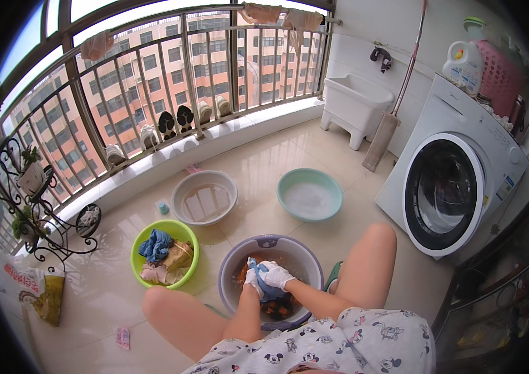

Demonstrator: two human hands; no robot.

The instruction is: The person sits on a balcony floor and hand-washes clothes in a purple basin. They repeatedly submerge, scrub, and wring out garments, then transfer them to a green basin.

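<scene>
A blue cloth point(268, 289) is bunched between my two hands over a grey-purple plastic basin point(303, 250). My left hand point(252, 279), in a white glove, grips it from the left side. My right hand point(275, 275), gloved the same way, is closed on its upper part. Murky water fills the basin, with an orange and black cloth point(279, 309) lying in it below my hands. To the left, a lime green basin point(194, 236) holds a darker blue cloth point(155, 245), a tan cloth point(179, 255) and a pale pink cloth point(164, 275).
Ahead stand a grey basin point(233, 186) of water and a turquoise basin point(339, 191) of cloudy water. A washing machine point(397, 187) is at the right, near a mop point(382, 140) and a white sink point(358, 105). A metal plant stand point(61, 231) is at the left, a railing point(185, 70) beyond.
</scene>
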